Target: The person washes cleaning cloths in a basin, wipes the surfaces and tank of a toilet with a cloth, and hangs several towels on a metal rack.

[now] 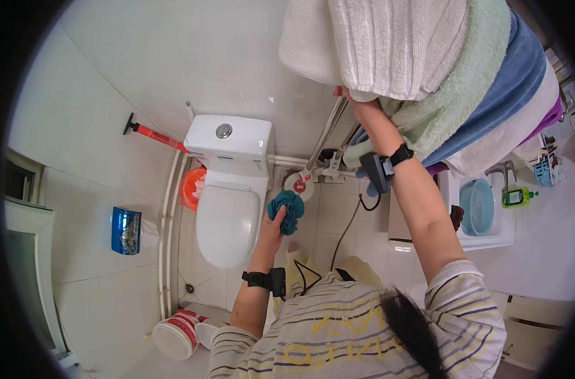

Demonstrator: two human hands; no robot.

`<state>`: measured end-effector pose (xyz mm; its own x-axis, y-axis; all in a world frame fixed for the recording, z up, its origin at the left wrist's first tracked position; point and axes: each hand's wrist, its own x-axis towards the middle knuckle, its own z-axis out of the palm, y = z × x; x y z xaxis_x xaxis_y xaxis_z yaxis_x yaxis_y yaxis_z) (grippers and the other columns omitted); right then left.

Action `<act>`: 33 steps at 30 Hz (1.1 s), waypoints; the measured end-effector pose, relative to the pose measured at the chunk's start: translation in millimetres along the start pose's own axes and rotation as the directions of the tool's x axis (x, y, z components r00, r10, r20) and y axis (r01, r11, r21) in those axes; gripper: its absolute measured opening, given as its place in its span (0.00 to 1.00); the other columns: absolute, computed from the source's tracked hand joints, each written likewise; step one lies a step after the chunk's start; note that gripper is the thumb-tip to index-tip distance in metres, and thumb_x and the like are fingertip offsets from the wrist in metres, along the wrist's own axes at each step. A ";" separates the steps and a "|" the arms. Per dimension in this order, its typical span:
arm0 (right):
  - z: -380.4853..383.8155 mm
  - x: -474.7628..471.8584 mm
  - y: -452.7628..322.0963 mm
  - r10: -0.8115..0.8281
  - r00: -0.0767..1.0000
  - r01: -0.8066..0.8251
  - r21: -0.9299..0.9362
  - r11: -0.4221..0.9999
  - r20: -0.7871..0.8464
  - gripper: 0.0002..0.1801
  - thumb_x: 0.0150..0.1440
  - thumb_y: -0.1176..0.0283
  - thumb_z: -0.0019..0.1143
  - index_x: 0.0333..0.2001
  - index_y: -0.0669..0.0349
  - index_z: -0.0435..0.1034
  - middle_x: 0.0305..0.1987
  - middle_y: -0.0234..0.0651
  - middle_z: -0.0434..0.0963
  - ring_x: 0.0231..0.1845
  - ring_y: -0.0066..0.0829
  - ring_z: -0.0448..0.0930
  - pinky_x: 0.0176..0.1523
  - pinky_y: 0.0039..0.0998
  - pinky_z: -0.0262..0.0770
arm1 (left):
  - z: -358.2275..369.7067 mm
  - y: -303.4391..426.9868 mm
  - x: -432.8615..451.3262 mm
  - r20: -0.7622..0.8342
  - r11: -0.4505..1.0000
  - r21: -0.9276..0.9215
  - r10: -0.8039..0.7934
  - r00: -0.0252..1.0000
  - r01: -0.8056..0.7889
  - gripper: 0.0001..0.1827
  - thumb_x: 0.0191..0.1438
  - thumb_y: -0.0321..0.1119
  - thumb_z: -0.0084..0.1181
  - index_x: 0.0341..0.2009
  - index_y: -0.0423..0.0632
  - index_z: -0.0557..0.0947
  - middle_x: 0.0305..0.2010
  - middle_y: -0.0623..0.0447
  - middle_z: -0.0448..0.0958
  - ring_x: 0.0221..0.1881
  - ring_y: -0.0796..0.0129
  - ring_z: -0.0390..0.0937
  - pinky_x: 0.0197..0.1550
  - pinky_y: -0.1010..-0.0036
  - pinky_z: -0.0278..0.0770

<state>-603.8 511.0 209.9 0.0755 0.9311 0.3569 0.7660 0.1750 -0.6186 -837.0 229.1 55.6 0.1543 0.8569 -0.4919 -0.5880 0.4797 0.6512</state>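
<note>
A crumpled teal cloth (287, 211) is in the grasp of my left hand (276, 227), to the right of the white toilet (228, 222), whose lid is down. My right hand (351, 97) reaches up beneath the hanging white towel (401, 47), near the tops of metal poles (326, 135) that lean against the wall; the towel partly hides its fingers, and what they touch cannot be told. Beside the right forearm hang a light green towel (472, 80) and a blue towel (500, 94). Each wrist wears a black strap with a device.
To the right stands a washbasin (503, 232) with a light blue basin (477, 207) and a green bottle (517, 197). An orange bin (189, 189) and a red-barrelled plunger (157, 135) are left of the toilet. A lidded bucket (176, 338) sits at lower left. A dark cable (346, 232) hangs near my legs.
</note>
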 end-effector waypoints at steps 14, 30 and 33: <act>28.9 -297.6 89.1 0.170 0.761 -0.554 0.489 0.674 0.626 0.10 0.47 0.73 0.65 0.32 0.60 0.71 0.34 0.32 0.77 0.39 0.22 0.75 0.42 0.25 0.71 | 12.8 -40.3 -48.0 -0.009 0.988 0.085 0.129 0.992 -0.128 0.32 0.55 0.43 0.57 0.60 0.45 0.62 0.49 0.48 0.71 0.44 0.60 0.74 0.45 0.64 0.76; -89.3 -402.8 113.6 -0.023 0.884 -0.257 0.526 0.811 0.467 0.21 0.51 0.66 0.59 0.49 0.57 0.67 0.50 0.37 0.74 0.51 0.33 0.74 0.52 0.31 0.71 | 250.3 -122.0 -142.3 0.367 0.188 0.653 0.769 0.523 -0.734 0.33 0.31 0.36 0.76 0.45 0.43 0.76 0.45 0.49 0.76 0.43 0.61 0.75 0.47 0.70 0.73; -93.4 -419.7 126.2 -0.160 0.977 0.046 0.592 0.805 0.141 0.21 0.52 0.65 0.59 0.49 0.58 0.67 0.50 0.37 0.74 0.52 0.32 0.74 0.53 0.31 0.71 | 234.5 -141.6 -132.5 0.365 0.298 0.583 0.735 0.572 -0.756 0.31 0.31 0.34 0.76 0.43 0.42 0.77 0.42 0.49 0.77 0.42 0.61 0.76 0.47 0.70 0.73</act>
<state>-479.2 112.4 47.4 -0.1392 0.9268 0.3487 0.2418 0.3733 -0.8956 -587.9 91.9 164.0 -0.0540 0.9113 0.4082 0.1713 -0.3943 0.9029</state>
